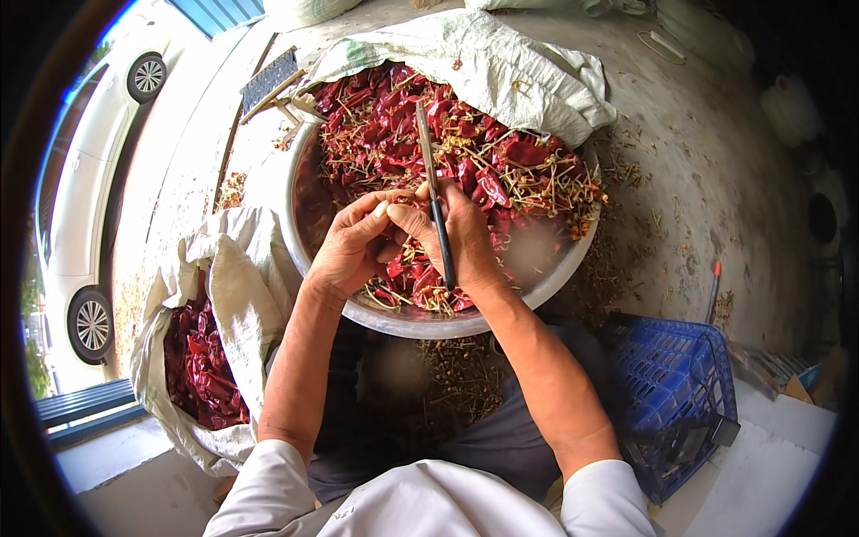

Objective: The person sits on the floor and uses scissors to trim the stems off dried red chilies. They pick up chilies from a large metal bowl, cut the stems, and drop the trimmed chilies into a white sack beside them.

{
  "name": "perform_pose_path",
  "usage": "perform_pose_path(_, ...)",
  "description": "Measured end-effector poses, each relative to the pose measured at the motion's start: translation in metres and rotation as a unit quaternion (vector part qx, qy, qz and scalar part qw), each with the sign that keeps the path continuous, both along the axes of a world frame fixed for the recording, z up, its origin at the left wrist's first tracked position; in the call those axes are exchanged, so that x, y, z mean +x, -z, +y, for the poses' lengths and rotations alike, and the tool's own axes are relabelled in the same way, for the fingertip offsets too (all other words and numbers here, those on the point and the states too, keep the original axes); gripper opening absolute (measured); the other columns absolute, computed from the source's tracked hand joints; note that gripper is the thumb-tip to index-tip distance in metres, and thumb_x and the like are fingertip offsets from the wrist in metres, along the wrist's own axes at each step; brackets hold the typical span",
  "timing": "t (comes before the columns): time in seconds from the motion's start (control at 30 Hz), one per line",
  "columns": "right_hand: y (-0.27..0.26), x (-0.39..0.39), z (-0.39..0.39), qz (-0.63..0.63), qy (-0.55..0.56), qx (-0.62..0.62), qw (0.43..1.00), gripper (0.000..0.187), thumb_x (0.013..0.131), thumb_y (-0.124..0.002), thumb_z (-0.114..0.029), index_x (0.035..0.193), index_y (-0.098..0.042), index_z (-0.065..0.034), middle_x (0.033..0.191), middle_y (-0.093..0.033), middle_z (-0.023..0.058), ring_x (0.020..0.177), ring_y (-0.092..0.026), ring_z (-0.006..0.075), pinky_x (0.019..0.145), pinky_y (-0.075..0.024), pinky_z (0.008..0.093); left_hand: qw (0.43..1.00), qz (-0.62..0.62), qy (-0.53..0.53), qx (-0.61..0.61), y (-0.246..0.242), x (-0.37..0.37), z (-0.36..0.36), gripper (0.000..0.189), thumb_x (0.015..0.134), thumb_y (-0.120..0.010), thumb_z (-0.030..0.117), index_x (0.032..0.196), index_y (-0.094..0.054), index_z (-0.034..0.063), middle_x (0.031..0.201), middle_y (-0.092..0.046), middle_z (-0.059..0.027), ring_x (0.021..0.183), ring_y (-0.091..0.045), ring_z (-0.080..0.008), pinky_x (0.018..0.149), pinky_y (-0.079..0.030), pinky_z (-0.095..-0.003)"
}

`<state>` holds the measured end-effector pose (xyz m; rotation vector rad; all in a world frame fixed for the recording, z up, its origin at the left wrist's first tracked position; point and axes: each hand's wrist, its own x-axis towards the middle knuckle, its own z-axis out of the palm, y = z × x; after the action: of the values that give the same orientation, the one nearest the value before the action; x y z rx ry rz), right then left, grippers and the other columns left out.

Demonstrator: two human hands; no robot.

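Observation:
A wide metal basin (300,252) holds dried red chili peppers (396,151) with pale stems among them. Over it, my right hand (456,231) is closed around a long tool with a black handle and a narrow metal blade (425,144), whose tip points away from me; its exact kind is unclear. Thumb to thumb with it, my left hand (356,235) has its fingers curled. Whatever lies between its fingers is hidden. More chilies (201,369) without visible stems fill an open white woven sack (245,288) left of my arm.
Another woven sack (470,60) spills chilies into the basin's far side. At right stands a blue plastic crate (664,376). A brush or broom head (270,79) lies beyond the basin at left. Loose stems litter the concrete floor (691,201). A white car (94,181) is parked outside.

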<state>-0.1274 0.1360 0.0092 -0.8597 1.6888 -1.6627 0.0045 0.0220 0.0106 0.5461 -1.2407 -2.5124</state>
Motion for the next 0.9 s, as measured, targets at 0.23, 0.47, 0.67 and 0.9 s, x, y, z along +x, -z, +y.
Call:
perform_pose_path(0.23, 0.007, -0.004, 0.005, 0.016, -0.038, -0.004, 0.999, 0.057, 0.073, -0.086, -0.046, 0.095, -0.058, -0.0022, 0.069, -0.062, 0.0044, 0.061, -0.058, 0.0120, 0.058, -0.0486, 0.0286, 0.998, 0.050, 0.010, 0.030, -0.005, 0.005, -0.003, 0.039, 0.087, -0.073, 0.011, 0.122, -0.058, 0.0026, 0.090, -0.063, -0.0032, 0.069, -0.053, -0.0093, 0.056, -0.044, -0.0227)
perform_pose_path(0.47, -0.002, -0.003, 0.010, 0.160, 0.002, 0.008, 0.987, 0.063, 0.069, -0.086, -0.051, 0.099, -0.059, -0.0020, 0.064, -0.055, 0.0037, 0.056, -0.057, 0.0173, 0.055, -0.0471, 0.0318, 0.994, 0.013, -0.107, -0.010, -0.011, 0.004, -0.004, 0.024, 0.088, -0.070, 0.004, 0.111, -0.062, 0.0018, 0.086, -0.062, -0.0043, 0.071, -0.054, -0.0120, 0.062, -0.046, -0.0263)
perform_pose_path(0.67, 0.001, -0.002, 0.008, 0.308, -0.007, 0.001, 0.951, 0.080, 0.065, -0.081, -0.063, 0.110, -0.057, -0.0013, 0.083, -0.060, 0.0158, 0.082, -0.063, 0.0353, 0.072, -0.0503, 0.0453, 0.989, 0.057, -0.136, 0.006, 0.000, 0.007, -0.019, 0.019, 0.090, -0.064, -0.001, 0.109, -0.061, 0.0019, 0.089, -0.061, -0.0067, 0.074, -0.051, -0.0147, 0.066, -0.045, -0.0287)
perform_pose_path(0.9, -0.004, 0.003, 0.010, 0.397, -0.041, 0.049, 0.916, 0.074, 0.070, -0.078, -0.062, 0.110, -0.057, -0.0037, 0.092, -0.062, 0.0161, 0.087, -0.064, 0.0372, 0.073, -0.0517, 0.0463, 0.987, 0.068, -0.145, 0.025, 0.005, 0.012, -0.024, 0.019, 0.089, -0.063, -0.001, 0.107, -0.061, 0.0012, 0.083, -0.060, -0.0060, 0.073, -0.054, -0.0154, 0.065, -0.047, -0.0304)
